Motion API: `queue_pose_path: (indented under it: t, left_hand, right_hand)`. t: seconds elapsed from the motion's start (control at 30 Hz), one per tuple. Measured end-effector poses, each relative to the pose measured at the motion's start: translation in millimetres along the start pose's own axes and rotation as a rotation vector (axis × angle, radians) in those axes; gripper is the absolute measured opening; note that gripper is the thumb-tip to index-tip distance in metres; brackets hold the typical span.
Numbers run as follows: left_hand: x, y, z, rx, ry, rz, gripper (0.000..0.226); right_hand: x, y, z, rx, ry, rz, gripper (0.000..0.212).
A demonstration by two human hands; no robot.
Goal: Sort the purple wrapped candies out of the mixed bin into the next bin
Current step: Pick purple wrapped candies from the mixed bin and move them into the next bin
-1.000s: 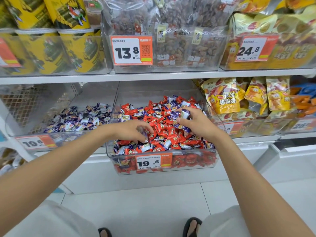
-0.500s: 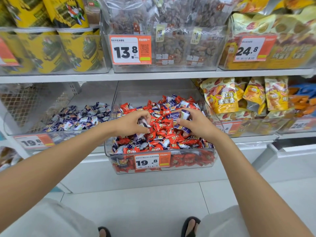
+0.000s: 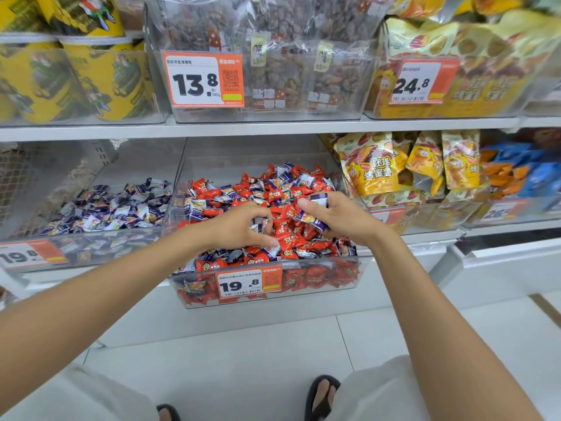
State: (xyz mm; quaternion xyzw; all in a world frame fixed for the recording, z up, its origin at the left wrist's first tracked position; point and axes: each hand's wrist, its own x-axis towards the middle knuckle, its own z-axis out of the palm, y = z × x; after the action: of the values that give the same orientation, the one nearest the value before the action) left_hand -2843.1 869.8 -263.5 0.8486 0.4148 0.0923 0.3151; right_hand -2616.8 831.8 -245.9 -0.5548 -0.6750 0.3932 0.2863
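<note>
Both hands hang over the mixed bin [image 3: 328, 278], a clear tub in the middle of the lower shelf, heaped with red candies [image 3: 291, 238] and purple candies [image 3: 230, 189] jumbled together. The right hand [image 3: 337, 217], at the right of the heap, grasps a small bunch of purple candies, with wrappers sticking out above the thumb and under the curled fingers. The left hand [image 3: 239, 226], just left of it and nearly touching, has its fingers curled down with the thumb closed toward them. A pale wrapper peeps out in the gap, so it seems to grip one piece, though most of it is hidden.

The next bin [image 3: 100, 253] stands directly to the left, wall to wall with the mixed one. It holds a shallow layer of purple-wrapped pieces only. The two clear walls between the bins rise above the candy level on that side.

An orange-and-white price tag [image 3: 249, 284] reading 19.8 sits on the near wall of the mixed bin. To the right are yellow snack bags [image 3: 373, 168] in another tub. The upper shelf [image 3: 258, 129] juts over the far part of the bins and carries yellow tubs [image 3: 100, 80] at left and clear bags of brown dried goods [image 3: 273, 71] in the middle. Near the bottom edge a foot in a black sandal [image 3: 321, 393] stands on pale floor tiles [image 3: 243, 360].
</note>
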Motion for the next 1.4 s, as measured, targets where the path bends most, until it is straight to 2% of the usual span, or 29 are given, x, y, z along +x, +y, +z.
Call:
queue_pose_path:
  t: [0.1, 0.2, 0.27, 0.3, 0.37, 0.43, 0.5, 0.6, 0.7, 0.8, 0.93, 1.0, 1.03, 1.07, 1.13, 1.2, 1.27, 1.33, 1.4]
  left_hand:
    - [6, 3, 7, 0.144, -0.003, -0.038, 0.034]
    - [12, 4, 7, 0.175, 0.002, -0.053, 0.042]
    - [15, 4, 7, 0.199, -0.014, -0.061, 0.041]
    - [16, 4, 7, 0.204, -0.034, -0.073, 0.041]
    - [19, -1, 4, 0.187, -0.071, -0.077, 0.045]
    - [17, -5, -4, 0.154, -0.068, -0.090, 0.044]
    - [12, -7, -19, 0.079, -0.017, -0.097, 0.030]
    - [2, -5, -34, -0.059, 0.037, -0.114, 0.021]
    - [-2, -9, -37, -0.225, 0.009, -0.151, 0.031]
    - [-2, -8, -29, -0.299, 0.009, -0.175, 0.026]
    - [0, -4, -18, -0.349, 0.081, -0.204, 0.024]
    - [-3, -1, -16, -0.341, 0.061, -0.183, 0.043]
    - [-5, 1, -15, -0.297, 0.058, -0.145, 0.042]
    - [-8, 4, -15, -0.257, 0.051, -0.102, 0.033]
    - [-8, 5, -13, -0.242, 0.043, -0.069, 0.016]
    - [-9, 3, -12, -0.264, 0.032, -0.060, 0.011]
    - [-11, 2, -13, -0.277, 0.031, -0.048, 0.015]
    - [-13, -1, -15, -0.257, 0.043, -0.034, 0.023]
    - [-13, -5, -14, -0.242, 0.067, -0.029, 0.023]
  right_hand:
    - [-2, 8, -8, -0.063, 0.005, 0.014, 0.061]
    - [-7, 6, -16, -0.090, -0.016, -0.051, 0.037]
    - [-6, -1, -14, -0.166, -0.126, -0.059, 0.014]
    - [-2, -2, -9, -0.225, -0.220, -0.032, 0.010]
    - [9, 0, 4, -0.368, -0.344, 0.037, 0.017]
    - [22, 0, 14, -0.414, -0.298, 0.037, 0.027]
    - [29, -4, 15, -0.402, -0.179, -0.029, 0.034]
    - [27, -7, 7, -0.308, -0.011, -0.137, 0.030]
    - [19, -4, -8, -0.274, 0.003, -0.107, 0.017]
    - [9, 1, -17, -0.286, -0.059, -0.053, 0.010]
    - [9, 13, -7, -0.439, -0.149, 0.066, 0.028]
    - [12, 14, 4, -0.538, -0.199, 0.108, 0.060]
    - [14, 13, 9, -0.588, -0.243, 0.119, 0.073]
    - [17, 11, 13, -0.644, -0.285, 0.138, 0.078]
    - [21, 4, 16, -0.732, -0.370, 0.158, 0.064]
    - [20, -8, 16, -0.724, -0.379, 0.165, 0.046]
    - [22, -5, 8, -0.551, -0.333, 0.123, 0.035]
    - [15, 0, -3, -0.304, -0.242, 0.059, 0.014]
    - [4, 3, -13, -0.186, -0.141, 0.041, 0.014]
